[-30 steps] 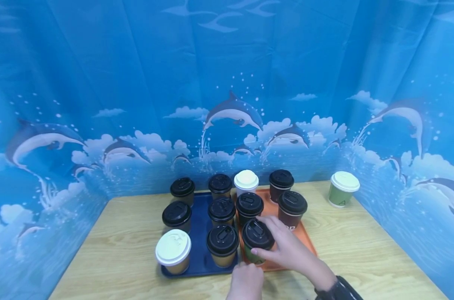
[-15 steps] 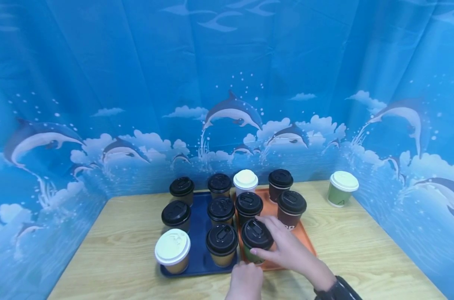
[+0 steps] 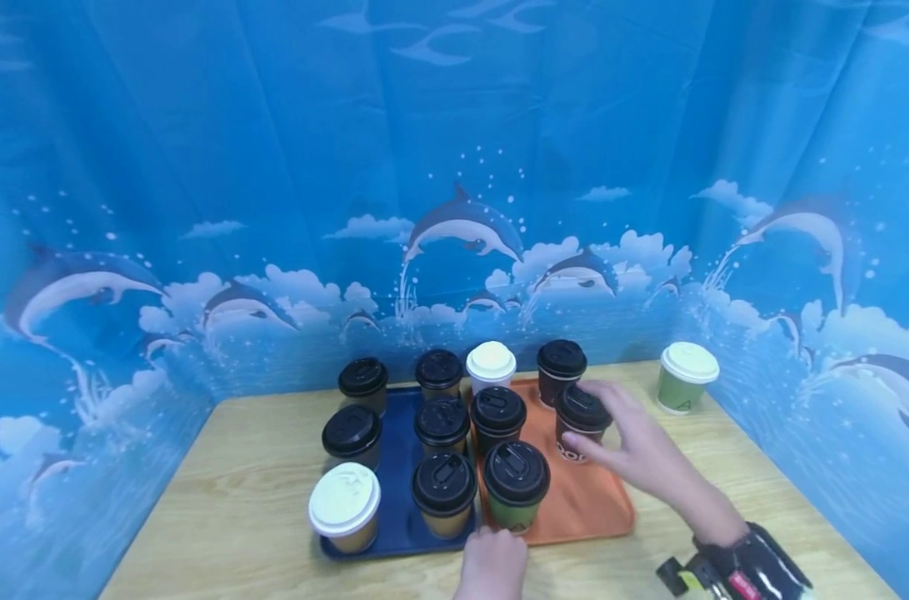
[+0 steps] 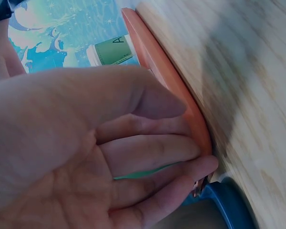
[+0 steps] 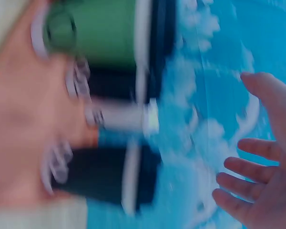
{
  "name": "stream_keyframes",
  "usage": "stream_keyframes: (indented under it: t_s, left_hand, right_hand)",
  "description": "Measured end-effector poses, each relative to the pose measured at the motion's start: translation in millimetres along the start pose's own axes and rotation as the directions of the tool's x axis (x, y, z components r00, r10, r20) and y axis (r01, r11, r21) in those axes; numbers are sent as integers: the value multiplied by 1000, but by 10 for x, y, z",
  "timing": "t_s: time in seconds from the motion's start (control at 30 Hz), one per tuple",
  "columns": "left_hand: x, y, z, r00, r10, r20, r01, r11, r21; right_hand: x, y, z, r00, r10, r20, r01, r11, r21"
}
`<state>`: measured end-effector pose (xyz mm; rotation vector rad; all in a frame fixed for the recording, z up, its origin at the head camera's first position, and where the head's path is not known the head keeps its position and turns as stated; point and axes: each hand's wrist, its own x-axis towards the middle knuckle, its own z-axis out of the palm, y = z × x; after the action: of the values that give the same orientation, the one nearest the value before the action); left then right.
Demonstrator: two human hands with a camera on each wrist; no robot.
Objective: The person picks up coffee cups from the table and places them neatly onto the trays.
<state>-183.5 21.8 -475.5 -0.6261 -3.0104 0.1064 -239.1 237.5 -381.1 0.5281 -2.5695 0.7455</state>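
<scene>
In the head view my left hand is at the front where the orange tray and the navy tray meet. The left wrist view shows its loosely bent fingers lying against the orange tray's rim. My right hand, fingers spread, is beside a dark brown paper coffee cup with a black lid; whether it touches the cup I cannot tell. A green cup with a black lid stands upright at the orange tray's front left. The right wrist view is blurred.
Behind the green cup stand a black-lidded cup, a white-lidded cup and another dark brown cup. Several kraft cups fill the navy tray, one with a white lid. A green white-lidded cup stands on the table, far right.
My right hand has left the green cup and moved right and back to the dark brown cup. The green cup stays on the orange tray. My left hand has hardly moved.
</scene>
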Motion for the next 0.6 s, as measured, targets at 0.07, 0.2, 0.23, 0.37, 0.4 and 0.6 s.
stream_keyframes:
  t_s: [0.07,0.2,0.23,0.37,0.4,0.6]
  left_hand:
    - [3,1,1,1000,0,3,0,1000,7]
    - [14,3,-8,1000,2,-1,-2,1000,22]
    - [19,3,-12,1000,2,10,-3,1000,23]
    - [48,2,-34,995,-5,104,4,1000,11]
    - [54,3,-39,992,-9,124,8,1000,10]
    - [57,10,-43,992,-12,122,10,1000,18]
  right_hand:
    - [82,185,-192,999,11,-45,-12,999,-31]
    - [254,672,-535,992,69,-105,-77,994,-76]
    - [288,808,-601,989,98,-107,-106,991,-76]
    - [371,1331,-745,968,241,-69,-247,964,-100]
    - [375,1440,-756,960,274,-53,-279,954,-110]
    - [333,1936,-681,913,407,5,-400,899,-181]
